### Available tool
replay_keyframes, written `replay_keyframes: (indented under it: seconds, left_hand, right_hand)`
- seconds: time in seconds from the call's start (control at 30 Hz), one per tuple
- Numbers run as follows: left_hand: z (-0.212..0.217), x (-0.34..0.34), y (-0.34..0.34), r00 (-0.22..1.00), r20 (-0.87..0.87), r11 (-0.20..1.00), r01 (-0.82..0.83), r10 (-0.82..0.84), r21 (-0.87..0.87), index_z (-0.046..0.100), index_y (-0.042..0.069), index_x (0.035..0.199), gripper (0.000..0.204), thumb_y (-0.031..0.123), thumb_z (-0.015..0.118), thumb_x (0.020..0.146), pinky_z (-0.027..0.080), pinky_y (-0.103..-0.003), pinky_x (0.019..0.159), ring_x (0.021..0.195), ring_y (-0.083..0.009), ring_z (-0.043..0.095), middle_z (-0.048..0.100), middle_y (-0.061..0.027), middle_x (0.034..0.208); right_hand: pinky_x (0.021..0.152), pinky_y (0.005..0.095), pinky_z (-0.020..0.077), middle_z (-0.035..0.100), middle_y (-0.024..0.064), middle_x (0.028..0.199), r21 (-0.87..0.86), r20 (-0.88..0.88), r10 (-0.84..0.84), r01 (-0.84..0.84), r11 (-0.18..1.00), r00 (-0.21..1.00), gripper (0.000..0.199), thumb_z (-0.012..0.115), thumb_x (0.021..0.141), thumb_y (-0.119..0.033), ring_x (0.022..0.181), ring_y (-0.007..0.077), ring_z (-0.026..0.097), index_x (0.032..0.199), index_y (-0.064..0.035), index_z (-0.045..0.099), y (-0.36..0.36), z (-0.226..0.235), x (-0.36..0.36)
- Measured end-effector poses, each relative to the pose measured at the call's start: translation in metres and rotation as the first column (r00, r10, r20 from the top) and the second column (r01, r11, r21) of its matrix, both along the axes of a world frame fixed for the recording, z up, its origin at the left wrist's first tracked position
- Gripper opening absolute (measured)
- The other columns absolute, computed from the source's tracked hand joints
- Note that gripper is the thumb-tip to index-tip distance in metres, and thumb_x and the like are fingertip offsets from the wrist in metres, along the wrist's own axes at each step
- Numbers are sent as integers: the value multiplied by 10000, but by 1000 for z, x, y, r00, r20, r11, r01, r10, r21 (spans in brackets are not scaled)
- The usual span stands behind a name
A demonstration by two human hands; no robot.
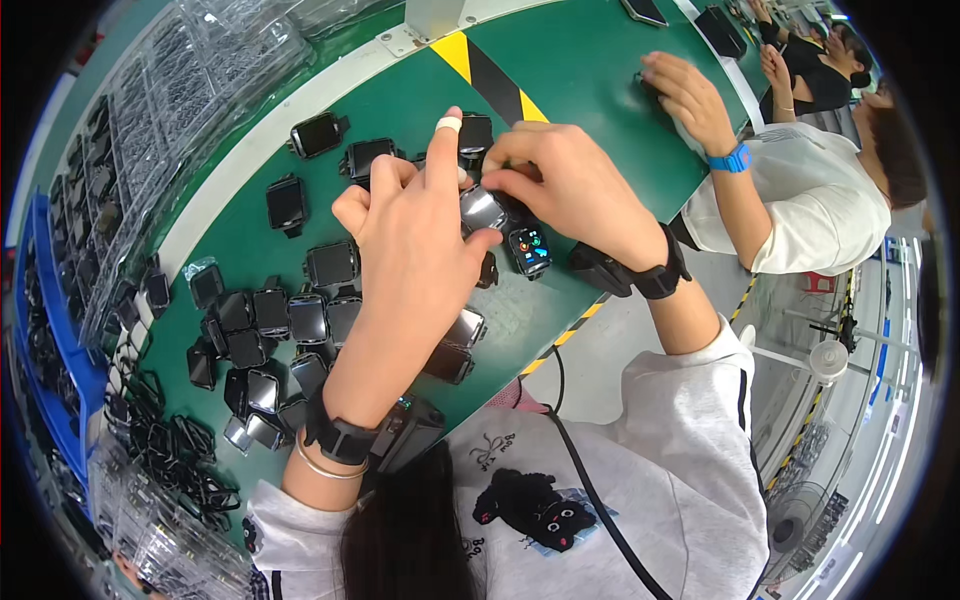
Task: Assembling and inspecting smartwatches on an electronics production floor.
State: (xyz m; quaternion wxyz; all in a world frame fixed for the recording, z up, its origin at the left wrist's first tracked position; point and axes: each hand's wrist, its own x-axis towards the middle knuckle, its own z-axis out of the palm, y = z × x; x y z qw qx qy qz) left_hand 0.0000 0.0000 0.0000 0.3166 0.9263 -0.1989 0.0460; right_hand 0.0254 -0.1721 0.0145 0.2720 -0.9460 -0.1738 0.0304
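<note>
My left hand and my right hand meet over the green work surface. Together they pinch a small square smartwatch body with a glossy dark face. The left index finger, capped with a white finger cot, points up. Just below the hands lies another watch body with a lit, colourful screen. Both wrists wear black strapped devices, and the left also has a thin bangle.
Several dark watch bodies lie scattered left of my hands. Clear plastic trays and a blue bin line the far left. A co-worker's hand with a blue wristband rests on the surface at upper right.
</note>
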Motion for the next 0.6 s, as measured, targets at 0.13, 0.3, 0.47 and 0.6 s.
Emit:
replay_keyframes:
  seconds: [0.13, 0.3, 0.47, 0.6]
  left_hand:
    - [-4, 2, -4, 999, 38, 1000, -23, 23, -3, 420, 49, 1338, 875, 186, 846, 586, 249, -368, 784, 907, -178, 483, 627, 30, 878]
    - [-5, 2, -3, 996, 79, 999, -42, 40, 15, 437, 44, 1317, 852, 189, 846, 584, 248, -364, 777, 894, -174, 483, 616, 38, 845]
    - [-10, 2, -5, 995, 79, 998, -57, 57, -2, 433, 42, 1321, 864, 196, 851, 581, 255, -375, 785, 906, -183, 483, 617, 7, 874]
    - [0, 3, 0, 999, -10, 999, -42, 41, -2, 400, 81, 1370, 866, 182, 823, 622, 248, -397, 852, 981, -194, 491, 667, 24, 1042]
  right_hand:
    - [520, 328, 397, 521, 104, 659, 90, 82, 40, -48, 995, 996, 159, 685, 779, -107, 550, 227, 500, 800, 15, 585, 6, 0, -7]
    - [514, 322, 388, 482, 93, 635, -6, 149, -42, 44, 999, 988, 155, 678, 776, -86, 537, 226, 472, 789, 11, 558, 8, -1, -5]
    - [516, 287, 381, 497, 77, 657, 170, -73, 74, -61, 984, 995, 93, 606, 808, -51, 556, 162, 467, 804, -6, 525, 9, 3, -8]
    - [516, 253, 368, 527, 44, 686, 338, -114, 38, 3, 941, 993, 110, 555, 819, -2, 584, 95, 465, 915, -16, 504, 0, 20, -6]
